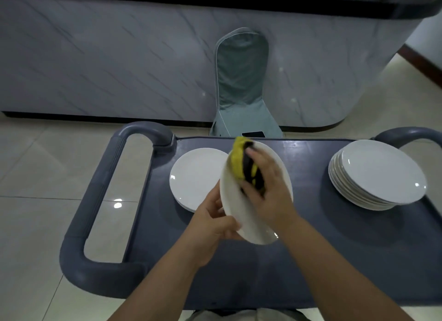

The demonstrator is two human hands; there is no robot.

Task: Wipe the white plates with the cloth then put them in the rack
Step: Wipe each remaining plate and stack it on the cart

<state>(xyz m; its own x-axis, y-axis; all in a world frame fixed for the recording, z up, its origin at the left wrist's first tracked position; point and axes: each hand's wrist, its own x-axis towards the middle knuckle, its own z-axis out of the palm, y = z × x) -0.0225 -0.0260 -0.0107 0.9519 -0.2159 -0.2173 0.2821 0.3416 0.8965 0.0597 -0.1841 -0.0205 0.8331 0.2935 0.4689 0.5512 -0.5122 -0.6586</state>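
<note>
My left hand (pixel 212 221) grips the lower left rim of a white plate (pixel 241 215), held tilted above the cart. Against the plate's upper face, my right hand (pixel 265 189) holds a yellow and black cloth (pixel 240 162). Behind the tilted plate, a short stack of white plates (pixel 193 174) lies flat on the cart's left side. A taller stack of several white plates (pixel 378 174) sits at the right end. No rack shows in the head view.
The plates rest on a dark blue-grey cart top (pixel 323 249) with looped handles at the left (pixel 100 196) and right (pixel 406 132). Beyond it a covered chair (pixel 241 81) stands against a marble-look counter front (pixel 107 57). Pale floor tiles surround the cart.
</note>
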